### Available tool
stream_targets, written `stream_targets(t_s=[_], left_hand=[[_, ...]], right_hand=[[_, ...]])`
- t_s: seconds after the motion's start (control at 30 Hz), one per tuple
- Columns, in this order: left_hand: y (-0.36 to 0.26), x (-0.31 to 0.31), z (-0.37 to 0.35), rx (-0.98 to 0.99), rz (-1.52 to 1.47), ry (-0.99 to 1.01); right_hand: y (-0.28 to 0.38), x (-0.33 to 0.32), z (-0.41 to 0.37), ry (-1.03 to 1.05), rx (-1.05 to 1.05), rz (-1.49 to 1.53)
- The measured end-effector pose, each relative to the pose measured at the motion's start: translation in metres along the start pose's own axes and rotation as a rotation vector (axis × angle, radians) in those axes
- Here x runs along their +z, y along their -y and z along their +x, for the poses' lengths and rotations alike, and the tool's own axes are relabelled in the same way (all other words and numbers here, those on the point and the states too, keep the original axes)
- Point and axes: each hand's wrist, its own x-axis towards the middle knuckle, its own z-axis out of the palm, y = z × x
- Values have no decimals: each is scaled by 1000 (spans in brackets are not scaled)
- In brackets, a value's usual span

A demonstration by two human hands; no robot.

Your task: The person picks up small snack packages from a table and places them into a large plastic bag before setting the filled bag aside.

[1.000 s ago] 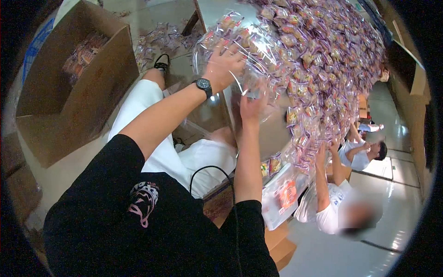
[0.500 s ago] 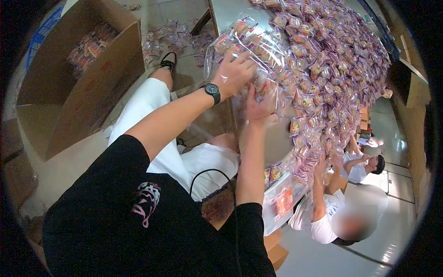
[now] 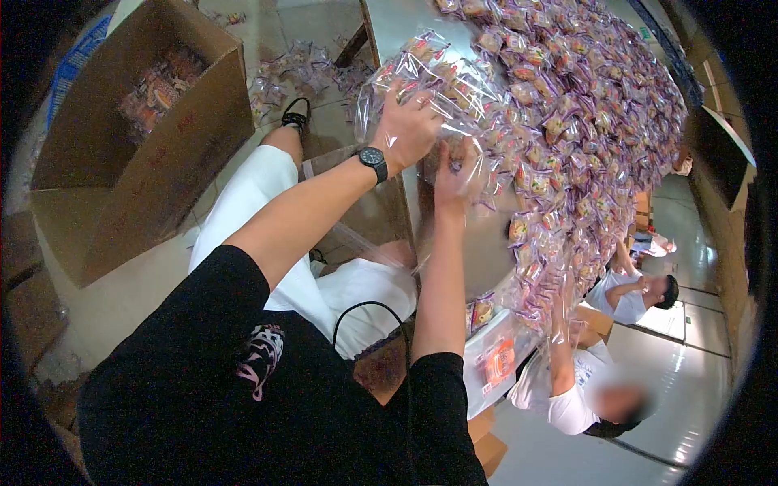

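Note:
A large clear plastic bag [image 3: 369, 105] rests at the table's edge, with several small wrapped snack packets [image 3: 425, 50] showing through it. My left hand [image 3: 408, 130], wearing a black watch on its wrist, grips the bag with bent fingers. Close beside it, my right hand [image 3: 456, 174] has its thumb and fingers closed on the bag's near side. Shiny plastic partly covers the fingers of both hands. Just right of the bag spreads a big heap of purple-edged snack packets [image 3: 567, 113].
An open cardboard box [image 3: 190, 130] with orange packets [image 3: 162, 93] stands at left. More packets [image 3: 300, 69] lie on the floor. A white container [image 3: 478, 381] with an orange packet stands near the table. A co-worker [image 3: 571, 397] reaches into the heap; another person [image 3: 632, 296] sits beyond.
My left fingers have curled in more on the bag, and my right hand has shifted slightly. The bag stays in about the same place.

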Motion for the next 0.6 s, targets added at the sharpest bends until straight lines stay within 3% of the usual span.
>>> stream_targets(t_s=[0.1,0.2,0.43,0.53,0.6], left_hand=[[6,0,2,-7,2,29],[4,6,1,0,29,21],[0,0,9,-19,62,66],[-3,-3,9,23,59,55],[-2,1,12,48,60,17]], right_hand=[[9,6,2,-29,150,-9],[17,-8,17,48,111,-241],[29,-3,23,26,130,-275],[40,-13,35,291,166,-406],[35,-9,37,233,65,-367]])
